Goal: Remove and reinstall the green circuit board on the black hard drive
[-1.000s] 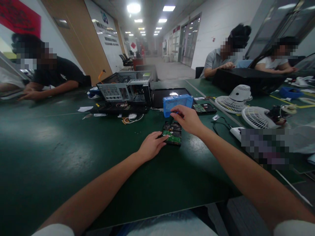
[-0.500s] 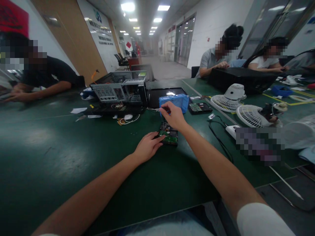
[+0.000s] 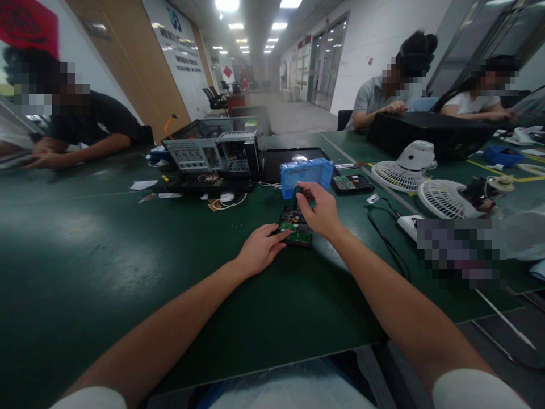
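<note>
A hard drive (image 3: 297, 234) lies on the green table with its green circuit board facing up. My left hand (image 3: 261, 248) holds the drive by its left side, one finger reaching over the board and the others at the edge. Over the drive's far end, my right hand (image 3: 318, 209) pinches a dark, slim screwdriver (image 3: 298, 192) pointing down. Its tip is too small to make out against the drive. Just behind stands a blue plastic box (image 3: 313, 173), partly covered by my right hand. A second hard drive (image 3: 352, 184) lies to the right of the box.
An opened computer case (image 3: 210, 153) and a dark flat panel (image 3: 272, 162) stand behind. To the right are white fan parts (image 3: 404, 170), a black cable (image 3: 389, 241) and a power strip (image 3: 409, 227). People sit at the left and far right, beside a black case (image 3: 426, 133).
My right hand has shifted slightly down and toward me, and the screwdriver now shows upright over the drive. My left hand stays on the drive. The whole view has shifted a little.
</note>
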`<control>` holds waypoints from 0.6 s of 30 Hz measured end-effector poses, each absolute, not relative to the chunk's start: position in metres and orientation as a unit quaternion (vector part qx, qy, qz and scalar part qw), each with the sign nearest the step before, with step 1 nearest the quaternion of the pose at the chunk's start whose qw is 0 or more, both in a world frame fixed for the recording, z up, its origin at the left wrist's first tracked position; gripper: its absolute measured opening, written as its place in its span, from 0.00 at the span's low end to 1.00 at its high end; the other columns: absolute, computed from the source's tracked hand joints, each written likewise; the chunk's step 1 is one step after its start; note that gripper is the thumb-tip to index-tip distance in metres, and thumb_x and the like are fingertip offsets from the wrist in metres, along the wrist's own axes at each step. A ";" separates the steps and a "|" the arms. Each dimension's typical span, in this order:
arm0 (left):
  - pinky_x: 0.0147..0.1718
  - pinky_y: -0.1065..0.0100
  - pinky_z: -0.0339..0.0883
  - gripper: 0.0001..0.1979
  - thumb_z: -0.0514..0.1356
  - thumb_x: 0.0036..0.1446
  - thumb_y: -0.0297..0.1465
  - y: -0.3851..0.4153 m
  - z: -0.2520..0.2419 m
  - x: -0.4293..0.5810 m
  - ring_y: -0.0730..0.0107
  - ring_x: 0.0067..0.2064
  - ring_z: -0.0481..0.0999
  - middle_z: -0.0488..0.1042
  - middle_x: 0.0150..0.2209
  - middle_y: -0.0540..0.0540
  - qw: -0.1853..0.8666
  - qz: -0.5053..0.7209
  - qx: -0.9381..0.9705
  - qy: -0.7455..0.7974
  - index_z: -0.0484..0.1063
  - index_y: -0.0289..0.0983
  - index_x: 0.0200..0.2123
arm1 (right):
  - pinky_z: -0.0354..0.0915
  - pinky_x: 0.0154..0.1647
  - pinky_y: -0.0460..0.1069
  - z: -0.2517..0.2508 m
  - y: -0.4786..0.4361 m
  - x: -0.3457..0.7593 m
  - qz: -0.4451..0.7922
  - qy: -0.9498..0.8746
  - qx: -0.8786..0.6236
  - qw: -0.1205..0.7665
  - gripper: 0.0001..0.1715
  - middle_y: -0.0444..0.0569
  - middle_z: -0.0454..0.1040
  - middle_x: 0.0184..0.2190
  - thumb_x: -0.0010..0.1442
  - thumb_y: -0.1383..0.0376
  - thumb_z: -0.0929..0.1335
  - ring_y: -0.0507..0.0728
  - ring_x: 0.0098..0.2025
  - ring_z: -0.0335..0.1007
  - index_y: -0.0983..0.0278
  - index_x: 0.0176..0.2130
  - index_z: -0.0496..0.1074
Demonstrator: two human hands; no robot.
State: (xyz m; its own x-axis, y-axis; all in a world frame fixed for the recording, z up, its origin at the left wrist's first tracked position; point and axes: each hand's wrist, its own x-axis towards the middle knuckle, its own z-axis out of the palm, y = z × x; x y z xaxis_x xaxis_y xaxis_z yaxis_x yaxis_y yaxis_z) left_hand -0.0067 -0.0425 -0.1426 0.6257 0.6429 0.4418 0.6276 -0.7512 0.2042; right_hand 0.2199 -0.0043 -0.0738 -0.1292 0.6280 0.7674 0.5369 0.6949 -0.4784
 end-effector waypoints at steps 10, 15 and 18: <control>0.58 0.49 0.68 0.22 0.56 0.68 0.35 -0.042 -0.139 -0.007 0.53 0.60 0.70 0.72 0.56 0.37 0.035 0.245 0.905 0.346 0.69 0.41 0.64 | 0.71 0.48 0.57 -0.070 -0.005 0.221 0.003 -0.771 -0.388 0.505 0.19 0.54 0.76 0.44 0.67 0.57 0.67 0.62 0.46 0.73 0.59 0.55 0.72; 0.58 0.50 0.68 0.22 0.56 0.68 0.35 -0.044 -0.138 -0.006 0.54 0.60 0.70 0.72 0.56 0.37 0.040 0.244 0.902 0.354 0.69 0.42 0.64 | 0.70 0.52 0.57 -0.065 -0.004 0.217 0.009 -0.792 -0.360 0.493 0.19 0.55 0.76 0.48 0.70 0.59 0.64 0.60 0.48 0.73 0.60 0.57 0.72; 0.58 0.49 0.68 0.22 0.56 0.68 0.35 -0.044 -0.137 -0.006 0.53 0.59 0.70 0.72 0.56 0.37 0.042 0.244 0.902 0.354 0.69 0.42 0.64 | 0.69 0.54 0.58 -0.062 -0.003 0.218 0.010 -0.797 -0.357 0.488 0.18 0.55 0.76 0.50 0.70 0.60 0.64 0.61 0.51 0.73 0.60 0.56 0.72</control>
